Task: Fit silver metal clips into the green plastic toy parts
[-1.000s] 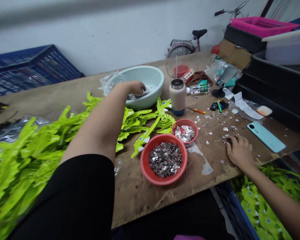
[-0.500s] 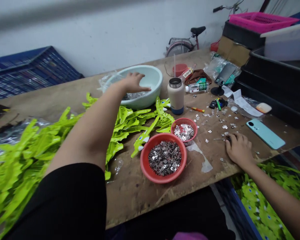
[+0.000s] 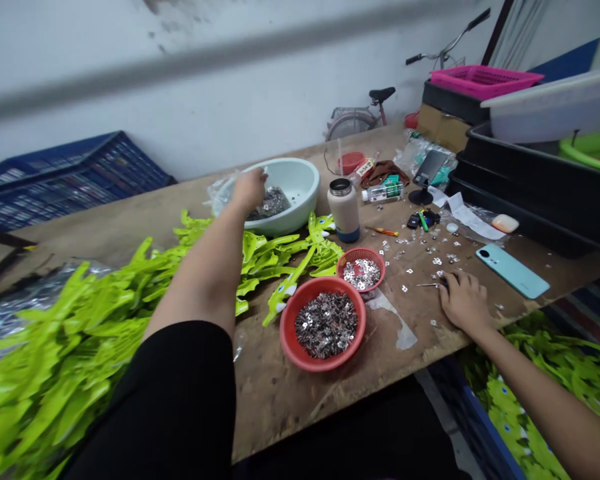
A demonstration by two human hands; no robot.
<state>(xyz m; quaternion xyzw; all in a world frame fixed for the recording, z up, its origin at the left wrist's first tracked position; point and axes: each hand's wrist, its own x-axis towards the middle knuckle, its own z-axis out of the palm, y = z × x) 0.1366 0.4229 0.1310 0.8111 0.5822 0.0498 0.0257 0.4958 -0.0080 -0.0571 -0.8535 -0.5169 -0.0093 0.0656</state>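
Observation:
My left hand (image 3: 250, 189) is closed at the top of a clear plastic bag (image 3: 274, 200) of small metal parts, over the pale blue basin (image 3: 307, 197). My right hand (image 3: 464, 300) rests on the table with its thumb and fingers around a thin metal tool (image 3: 429, 285) with a dark end. Small metal clips lie scattered near that hand. Between my arms are a red bowl (image 3: 286, 333) full of dark and shiny metal pieces and a small red basket (image 3: 341, 265) of silvery clips. Beside my left arm spreads a heap of lime-green plastic pieces (image 3: 80, 353).
A tumbler (image 3: 343, 212), a plastic bottle (image 3: 383, 193) and an orange screwdriver (image 3: 384, 231) stand or lie mid-table. To the right are a turquoise phone (image 3: 513, 270) and black bins (image 3: 525, 193). A blue crate (image 3: 80, 170) sits at the far left.
My left hand was spread open above the basin; now it is closed on the bag, which appears raised. My right hand stays on the thin tool. The view has tilted upward slightly.

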